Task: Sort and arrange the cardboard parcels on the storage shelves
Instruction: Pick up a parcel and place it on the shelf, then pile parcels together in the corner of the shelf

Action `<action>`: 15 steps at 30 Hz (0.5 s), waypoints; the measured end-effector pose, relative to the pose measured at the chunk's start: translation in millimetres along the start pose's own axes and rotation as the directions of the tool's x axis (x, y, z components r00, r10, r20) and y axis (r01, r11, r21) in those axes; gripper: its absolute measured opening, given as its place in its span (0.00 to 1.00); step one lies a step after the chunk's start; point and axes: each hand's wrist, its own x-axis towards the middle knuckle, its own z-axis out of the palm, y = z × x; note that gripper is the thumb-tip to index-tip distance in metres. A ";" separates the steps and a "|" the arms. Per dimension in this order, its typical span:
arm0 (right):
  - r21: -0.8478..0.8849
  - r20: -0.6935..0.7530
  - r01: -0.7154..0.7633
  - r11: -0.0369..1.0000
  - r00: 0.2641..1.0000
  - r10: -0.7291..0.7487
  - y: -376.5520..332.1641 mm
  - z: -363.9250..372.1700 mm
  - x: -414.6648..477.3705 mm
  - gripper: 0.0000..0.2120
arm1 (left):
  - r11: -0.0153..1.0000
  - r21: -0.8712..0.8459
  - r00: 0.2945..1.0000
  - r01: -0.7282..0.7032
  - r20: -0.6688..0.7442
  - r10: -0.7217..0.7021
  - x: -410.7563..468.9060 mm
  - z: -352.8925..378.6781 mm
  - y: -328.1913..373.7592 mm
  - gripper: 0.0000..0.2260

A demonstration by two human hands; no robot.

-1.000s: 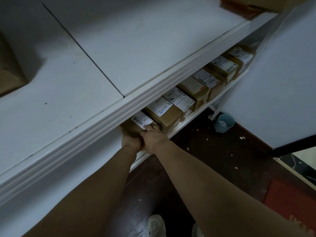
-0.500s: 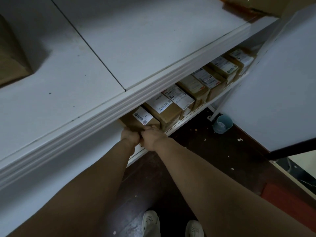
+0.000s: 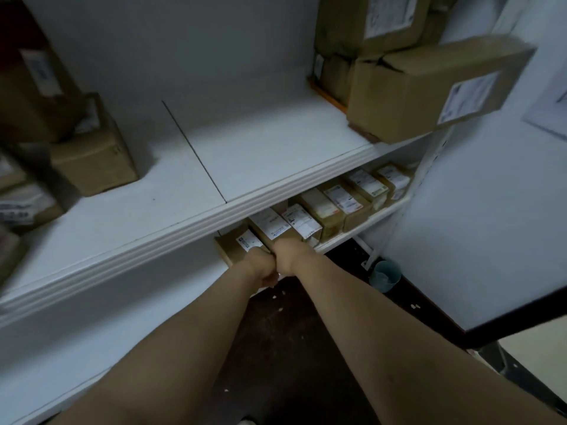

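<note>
White shelving is seen against a pale wall, with larger boxes stacked on the upper board. On the lower shelf a row of labelled parcels is lined up; the leftmost parcel is gripped at its near end by the curled left hand. The right hand is set just beside it, fingers hidden, so its grasp cannot be told

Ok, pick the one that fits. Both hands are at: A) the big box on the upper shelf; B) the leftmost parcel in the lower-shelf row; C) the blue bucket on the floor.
B: the left hand and right hand meet at the front of the leftmost parcel on the lower shelf.
</note>
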 end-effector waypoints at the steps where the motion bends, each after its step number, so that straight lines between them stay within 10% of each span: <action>1: -0.023 -0.025 0.011 1.000 1.000 -0.012 2.7 -6.8 -10.9 0.12 | 1.000 -0.005 1.000 -0.010 0.009 0.010 -14.9 2.9 7.6 0.06; 10: -0.116 -0.315 0.099 0.988 0.940 -0.131 -22.2 -85.1 -80.0 0.12 | 0.969 -0.018 0.961 -0.247 -0.137 0.242 -116.5 -23.7 67.7 0.05; 15: -0.126 -0.407 0.229 0.965 0.875 -0.261 -79.4 -113.4 -91.9 0.27 | 0.890 0.293 0.801 -0.349 -0.399 0.445 -148.3 -97.8 84.7 0.17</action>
